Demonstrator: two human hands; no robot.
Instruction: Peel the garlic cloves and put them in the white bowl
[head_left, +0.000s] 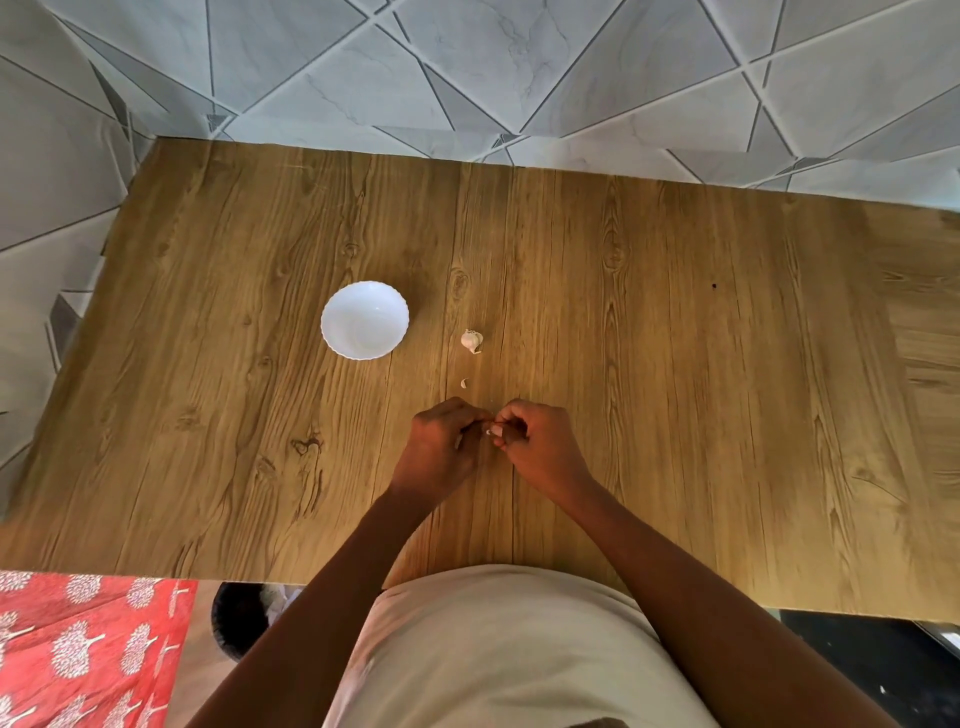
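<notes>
A white scalloped bowl (364, 320) stands on the wooden table (675, 338), left of centre, with nothing visible inside. A partly broken garlic bulb (471, 341) lies just right of the bowl. A small scrap of garlic skin (464, 383) lies nearer to me. Over the table's middle, my left hand (441, 447) and my right hand (540, 447) meet with curled fingers and pinch a small garlic clove (491, 431) between them. Only a pale tip of the clove shows; the rest is hidden by my fingers.
A tiled wall rises behind the table's far edge. A red patterned cloth (78, 649) and a dark round bin (239, 618) sit below the table's near edge at the left. A small dark speck (715, 286) marks the table at the right.
</notes>
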